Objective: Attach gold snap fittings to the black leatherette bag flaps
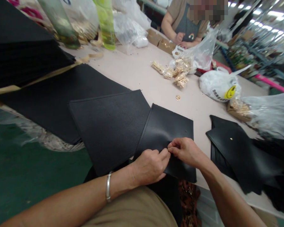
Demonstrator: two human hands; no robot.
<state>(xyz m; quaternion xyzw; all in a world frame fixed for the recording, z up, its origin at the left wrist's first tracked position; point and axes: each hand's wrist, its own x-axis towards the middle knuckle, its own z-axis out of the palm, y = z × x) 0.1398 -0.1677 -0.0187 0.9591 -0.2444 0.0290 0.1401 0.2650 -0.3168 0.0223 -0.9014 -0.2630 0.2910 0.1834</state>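
Note:
A black leather-like panel (167, 121) lies at the table's near edge, partly over a second black panel (111, 123). My left hand (152, 165) is closed at the middle of the nearer panel, its fingers curled against the material. My right hand (186, 151) meets it there, thumb and forefinger pinched together. Both sets of fingertips touch or nearly touch, and whatever small thing lies between them is hidden. The panel dips slightly around the fingers.
Stacked black panels (21, 47) rise at the left. More black pieces (232, 145), one with a small gold stud, lie right. Bags of gold-coloured hardware (181, 71), a white plastic bag (219, 85) and a yellow-green bottle (105, 25) stand farther back. Another person (186, 28) sits across the table.

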